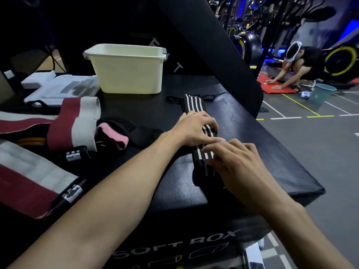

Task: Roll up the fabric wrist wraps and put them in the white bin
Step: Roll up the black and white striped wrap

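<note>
From the head camera, looking down over a black padded box (184,191) marked SOFT BOX on its front face, a black wrist wrap with white stripes (194,104) lies stretched along the top, running away from the person toward the far edge. Its thin black loop (172,98) spreads out at the far end. The left hand (196,129) lies over the middle of the wrap, fingers bent and pressing down on the striped cloth. The right hand (239,167) sits on the near end, where the cloth is bunched into a thick fold; its fingers curl over that fold and grip it.

The white bin (126,72) stands upright at the back of the box top, well apart from both hands, just beyond the wrap's far end and a little to the left. I cannot see down to its floor from here.

To the left lie more wraps in a loose heap: a red and white wrap (77,121), another red and white one (29,181) nearer the person, and a pink and black wrap (111,133) between them and the left forearm. Behind the heap rests a clear plastic packet (62,88).

Off to the right, on the gym floor, another person (299,68) crouches over a red mat (275,86), with a teal bucket (323,94) beside them
</note>
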The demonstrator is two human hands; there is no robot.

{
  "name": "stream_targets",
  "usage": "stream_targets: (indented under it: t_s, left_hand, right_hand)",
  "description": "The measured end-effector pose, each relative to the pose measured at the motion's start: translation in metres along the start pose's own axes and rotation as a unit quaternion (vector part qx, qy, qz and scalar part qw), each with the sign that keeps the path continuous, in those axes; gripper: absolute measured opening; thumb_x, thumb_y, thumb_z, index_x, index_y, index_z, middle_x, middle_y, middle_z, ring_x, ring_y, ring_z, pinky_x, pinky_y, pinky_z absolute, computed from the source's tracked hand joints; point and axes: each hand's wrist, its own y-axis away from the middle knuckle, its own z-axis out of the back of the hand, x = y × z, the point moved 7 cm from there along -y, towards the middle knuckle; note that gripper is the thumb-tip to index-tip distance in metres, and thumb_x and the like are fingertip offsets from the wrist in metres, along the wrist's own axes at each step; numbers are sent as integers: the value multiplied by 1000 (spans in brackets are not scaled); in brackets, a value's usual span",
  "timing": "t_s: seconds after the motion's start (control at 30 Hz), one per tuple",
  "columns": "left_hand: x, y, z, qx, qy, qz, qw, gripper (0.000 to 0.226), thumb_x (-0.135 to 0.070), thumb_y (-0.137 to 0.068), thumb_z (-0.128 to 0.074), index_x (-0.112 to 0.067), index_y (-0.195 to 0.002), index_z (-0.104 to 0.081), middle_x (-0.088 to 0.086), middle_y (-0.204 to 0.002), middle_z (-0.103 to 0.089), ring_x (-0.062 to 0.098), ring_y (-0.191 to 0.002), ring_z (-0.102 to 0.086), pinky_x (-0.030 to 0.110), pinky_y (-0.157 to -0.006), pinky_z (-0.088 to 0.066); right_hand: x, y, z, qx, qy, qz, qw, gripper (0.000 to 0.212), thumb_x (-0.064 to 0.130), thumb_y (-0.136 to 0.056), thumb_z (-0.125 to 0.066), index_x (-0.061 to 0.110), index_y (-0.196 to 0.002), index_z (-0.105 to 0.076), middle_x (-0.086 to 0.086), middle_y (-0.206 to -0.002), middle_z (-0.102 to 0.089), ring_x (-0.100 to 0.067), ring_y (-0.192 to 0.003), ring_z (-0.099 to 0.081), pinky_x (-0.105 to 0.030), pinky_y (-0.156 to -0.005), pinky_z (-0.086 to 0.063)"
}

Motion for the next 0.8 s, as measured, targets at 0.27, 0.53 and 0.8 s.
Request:
stream_targets:
  t_s: [0.27,0.53,0.8]
  left_hand:
    - [-6,-1,10,-85,-16,-21,996,31,-63,-84,-68,-41,-106,-67,-16,-118,-58,14,-111,-51,38,-106,-36]
    - [6,-5,12,-84,24,14,996,12,-46,-88,-74,-38,-95,-80,-20,-101,-72,6,-98,-65,40,-91,-53]
    - [9,8,6,66,55,0,996,49,-53,-94,-66,-33,-138,-64,-16,-151,-52,3,-144,-40,22,-117,-27]
  right_hand:
    - [7,4,10,-85,9,24,996,14,35,-92,-65,23,-85,-65,7,-86,-60,-22,-76,-54,-44,-69,-45]
    - [-4,15,8,-22,-53,45,997,38,57,-84,-69,30,-111,-72,15,-115,-66,-13,-108,-62,-39,-88,-48]
    - [-12,9,0,29,-33,31,999,44,36,-84,-71,31,-128,-66,16,-124,-66,-12,-114,-60,-36,-87,-47]
